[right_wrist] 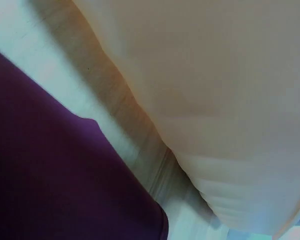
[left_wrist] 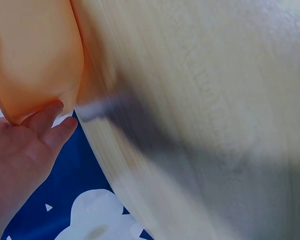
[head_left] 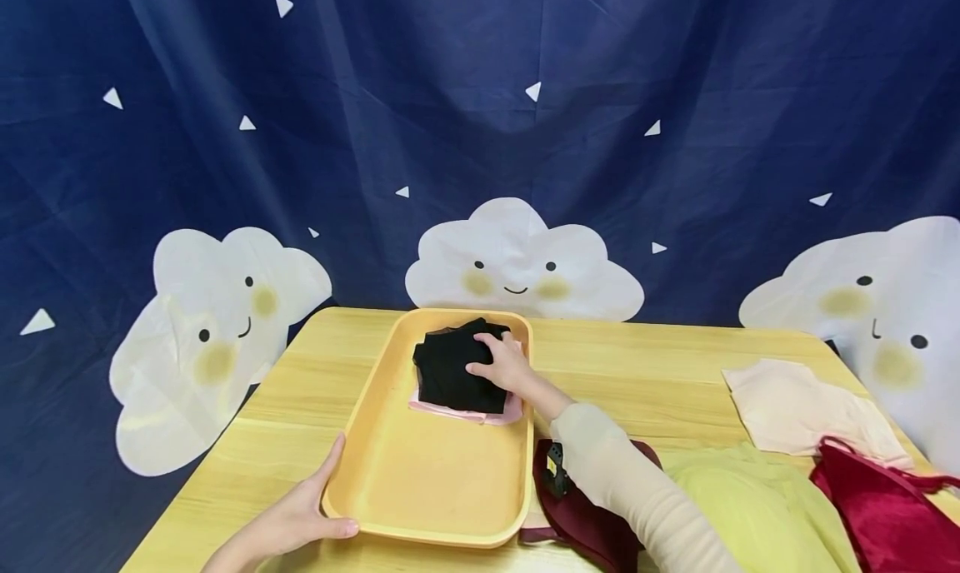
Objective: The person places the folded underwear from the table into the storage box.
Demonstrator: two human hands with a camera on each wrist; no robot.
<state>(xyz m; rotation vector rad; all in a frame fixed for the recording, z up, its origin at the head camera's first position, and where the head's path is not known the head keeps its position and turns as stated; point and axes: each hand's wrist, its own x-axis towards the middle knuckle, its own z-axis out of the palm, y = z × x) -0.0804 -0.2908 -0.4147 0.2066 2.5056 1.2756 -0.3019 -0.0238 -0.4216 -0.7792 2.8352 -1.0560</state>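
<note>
A yellow-orange tray (head_left: 427, 473) stands on the wooden table. In its far end lies a folded black garment (head_left: 457, 377) on top of a pink cloth (head_left: 442, 410). My right hand (head_left: 506, 362) rests on the black garment's right side, thumb and forefinger spread apart. At the tray's near left corner, my left hand (head_left: 296, 510) touches the rim, its thumb along the front and a straight finger up the left side. The left wrist view shows this hand's fingers (left_wrist: 52, 120) against the tray (left_wrist: 37, 55). A pale sleeve (right_wrist: 215, 100) fills much of the right wrist view, hiding the right hand.
Right of the tray lies a dark maroon garment (head_left: 592, 523) with a black piece (head_left: 556, 469) on it, partly under the right forearm. Beyond are a yellow-green garment (head_left: 765, 506), a cream cloth (head_left: 810, 406) and a red satin garment (head_left: 892, 506). A blue cloud-print curtain (head_left: 480, 98) hangs behind the table.
</note>
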